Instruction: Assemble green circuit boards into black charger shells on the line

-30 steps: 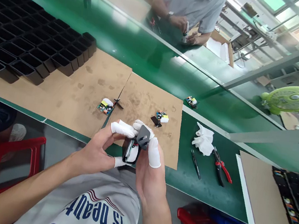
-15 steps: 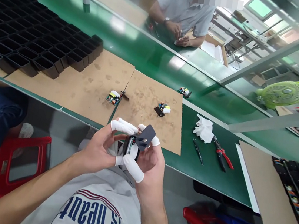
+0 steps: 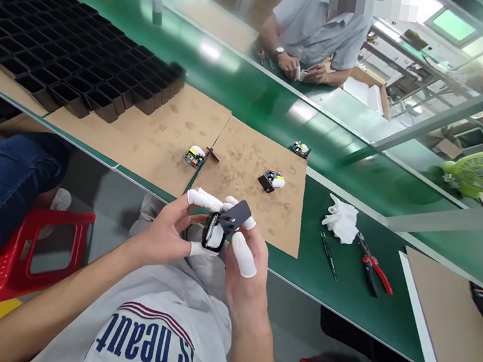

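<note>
Between my hands, above my lap, is a small black plastic case (image 3: 206, 237) with a white part and some wiring showing in its opening. My left hand (image 3: 174, 225), with white finger cots, grips the case from its left side. A flat black cover (image 3: 239, 214) stands off the case's opening at a tilt. My right hand (image 3: 248, 255), also with finger cots, has its fingers behind the cover and holds it; the thumb is bent in front of the case. Two small circuit boards with black covers lie ahead, a left board (image 3: 194, 156) and a right board (image 3: 275, 179).
Rows of black cases (image 3: 83, 54) fill the left of the bench. A third board (image 3: 301, 149) lies by the cardboard's far corner. On the right are a crumpled white glove (image 3: 341, 219), tweezers (image 3: 329, 256) and red-handled pliers (image 3: 374, 264). A co-worker (image 3: 318, 35) sits opposite.
My right thumb has lifted off the case's lower edge and drawn back right. More of the case's opening and white part shows. The view has shifted slightly.
</note>
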### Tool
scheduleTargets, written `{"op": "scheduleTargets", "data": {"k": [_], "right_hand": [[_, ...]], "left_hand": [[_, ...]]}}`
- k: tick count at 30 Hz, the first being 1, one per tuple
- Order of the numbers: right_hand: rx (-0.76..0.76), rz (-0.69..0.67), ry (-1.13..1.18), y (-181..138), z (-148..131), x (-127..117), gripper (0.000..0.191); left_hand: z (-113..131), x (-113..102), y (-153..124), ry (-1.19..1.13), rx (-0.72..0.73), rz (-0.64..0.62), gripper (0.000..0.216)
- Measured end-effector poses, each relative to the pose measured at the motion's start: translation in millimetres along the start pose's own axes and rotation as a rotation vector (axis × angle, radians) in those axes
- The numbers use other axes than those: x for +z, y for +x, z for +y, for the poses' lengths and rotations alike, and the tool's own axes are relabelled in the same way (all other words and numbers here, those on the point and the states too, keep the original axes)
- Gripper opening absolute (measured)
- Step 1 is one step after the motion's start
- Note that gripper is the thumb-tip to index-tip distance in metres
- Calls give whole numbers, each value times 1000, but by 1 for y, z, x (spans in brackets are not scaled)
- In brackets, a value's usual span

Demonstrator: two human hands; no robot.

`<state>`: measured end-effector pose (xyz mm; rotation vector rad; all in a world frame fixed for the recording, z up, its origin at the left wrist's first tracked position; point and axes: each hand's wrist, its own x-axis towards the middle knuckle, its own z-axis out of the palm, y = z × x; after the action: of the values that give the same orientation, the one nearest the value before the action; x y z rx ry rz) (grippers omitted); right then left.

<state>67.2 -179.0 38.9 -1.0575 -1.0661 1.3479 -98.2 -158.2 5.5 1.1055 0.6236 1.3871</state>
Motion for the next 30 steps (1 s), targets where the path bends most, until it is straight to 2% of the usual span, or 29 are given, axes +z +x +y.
{"op": "scheduleTargets", "data": {"k": [3, 6, 9, 16, 19, 22, 25, 28, 30], "right_hand": [[-44, -55, -34, 11, -4, -19, 51], [-138, -115, -75, 22, -4, -35, 62], [-144, -107, -112, 31, -1, -49, 72], [-67, -118, -93, 45, -3, -83, 70], [-105, -82, -139, 45, 1, -91, 66], [-215, 98, -237, 39, 10, -92, 57], [-436, 236, -362, 31, 21, -90, 43], [-657, 192, -509, 26, 27, -90, 51], [-732, 162, -575, 26, 29, -90, 59]], "left_hand": [[-3, 7, 13, 34, -43, -10, 53], [-6, 17, 30, 68, -70, -37, 53], [-13, 27, 44, 118, -67, -48, 51], [-44, 47, 53, 193, -36, -27, 58], [-54, 53, 52, 220, -17, 5, 61], [-62, 59, 53, 255, 16, 77, 62], [-68, 66, 54, 295, 54, 145, 58], [-74, 72, 53, 339, 88, 204, 55], [-77, 75, 52, 376, 112, 242, 55]]}}
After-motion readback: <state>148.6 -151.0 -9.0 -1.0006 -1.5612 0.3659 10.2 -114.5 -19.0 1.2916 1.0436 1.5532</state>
